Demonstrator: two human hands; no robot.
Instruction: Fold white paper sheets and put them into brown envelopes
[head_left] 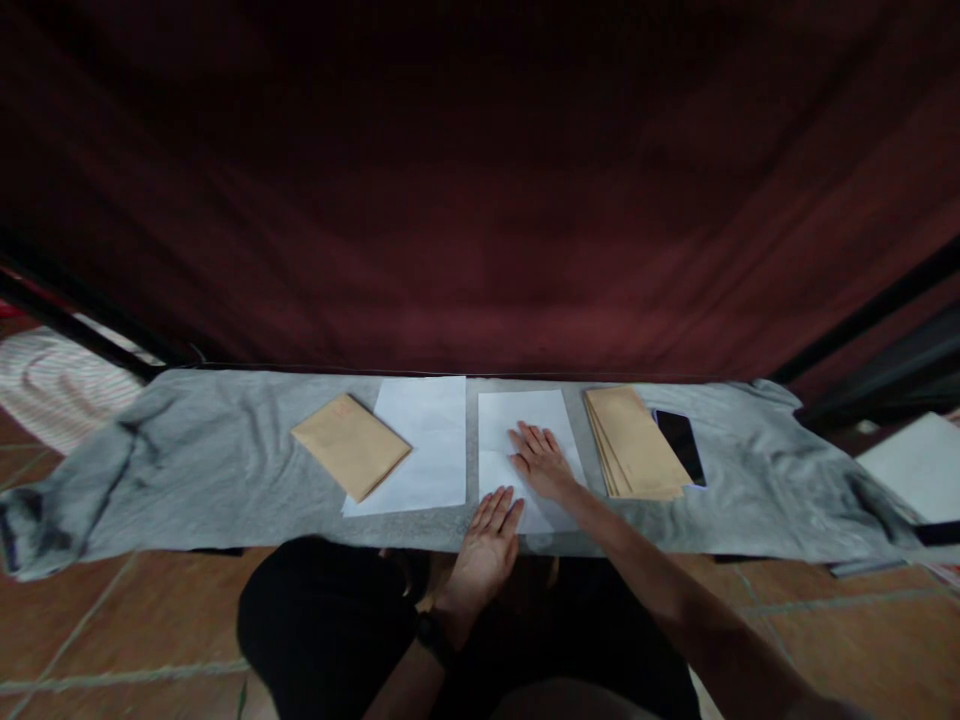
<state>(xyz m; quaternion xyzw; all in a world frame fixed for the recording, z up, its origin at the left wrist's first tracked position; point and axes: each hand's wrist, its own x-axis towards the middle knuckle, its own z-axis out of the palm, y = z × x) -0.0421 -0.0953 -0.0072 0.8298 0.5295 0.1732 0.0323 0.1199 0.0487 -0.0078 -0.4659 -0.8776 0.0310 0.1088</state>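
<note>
A white sheet of paper (517,410) lies in front of me, and a crease or folded edge seems to cross it near its middle. My right hand (541,462) rests on the sheet with its fingers spread. Lower down, my left hand (489,545) lies flat with fingers stretched over the sheet's near left corner. To the left are more white sheets (431,440), partly covered by brown envelopes (349,445) set at an angle. On the right, several brown envelopes (634,440) are fanned out in a pile.
A phone (682,445) is partly under the right-hand envelopes. Everything lies on a narrow surface draped with a grey cloth (217,460). A dark red curtain (480,250) hangs along its far side. Dark bars stand at both ends, above a tiled floor (112,620).
</note>
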